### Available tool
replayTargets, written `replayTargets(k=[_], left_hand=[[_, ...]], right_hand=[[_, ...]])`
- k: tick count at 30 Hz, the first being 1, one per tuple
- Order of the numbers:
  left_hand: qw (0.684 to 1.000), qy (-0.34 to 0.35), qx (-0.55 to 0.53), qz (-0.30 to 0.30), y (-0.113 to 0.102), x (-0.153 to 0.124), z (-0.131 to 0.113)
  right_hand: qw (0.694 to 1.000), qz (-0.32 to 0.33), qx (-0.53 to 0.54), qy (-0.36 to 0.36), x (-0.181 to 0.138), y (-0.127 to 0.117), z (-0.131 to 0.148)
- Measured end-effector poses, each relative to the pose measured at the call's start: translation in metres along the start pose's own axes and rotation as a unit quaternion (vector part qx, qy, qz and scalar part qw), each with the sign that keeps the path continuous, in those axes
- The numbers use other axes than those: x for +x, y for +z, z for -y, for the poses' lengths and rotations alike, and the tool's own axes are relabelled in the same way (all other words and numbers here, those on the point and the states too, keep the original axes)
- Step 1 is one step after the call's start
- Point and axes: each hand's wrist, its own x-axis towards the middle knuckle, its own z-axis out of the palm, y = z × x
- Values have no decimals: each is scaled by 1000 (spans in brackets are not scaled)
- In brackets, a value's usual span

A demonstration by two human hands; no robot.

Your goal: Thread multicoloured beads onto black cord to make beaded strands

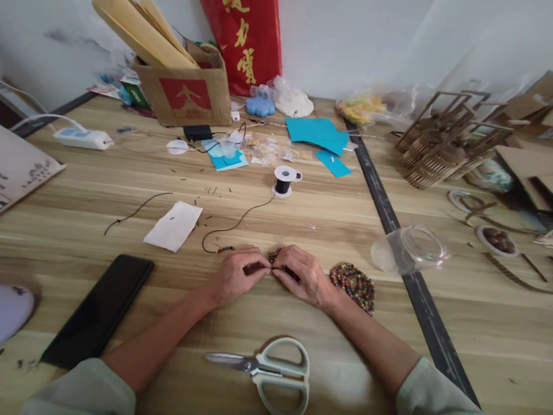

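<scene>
My left hand and my right hand meet fingertip to fingertip on the wooden table, pinching a black cord with small dark beads strung on it. The cord runs back to a spool standing farther away. A pile of multicoloured beads lies just right of my right hand. Exactly which fingers hold the cord is hidden.
Scissors lie near the front edge, a black phone to the left, a white paper scrap and a loose cord piece beyond. A clear plastic tub lies tipped at right. Blue paper, a cardboard box and wooden frames stand at the back.
</scene>
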Motion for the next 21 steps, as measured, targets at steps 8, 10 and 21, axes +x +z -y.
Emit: replayTargets(k=[8,10,21], left_hand=[[994,-107,-32,-15,-2,0,0],[990,-129,-59,-20,-3,1,-1],[964,-206,-154,-62,-3,3,0]], right_hand=[[999,25,-43,-8,-1,0,2],[997,39,-59,-13,-1,1,2],[993,66,-96,-16,0,2,1]])
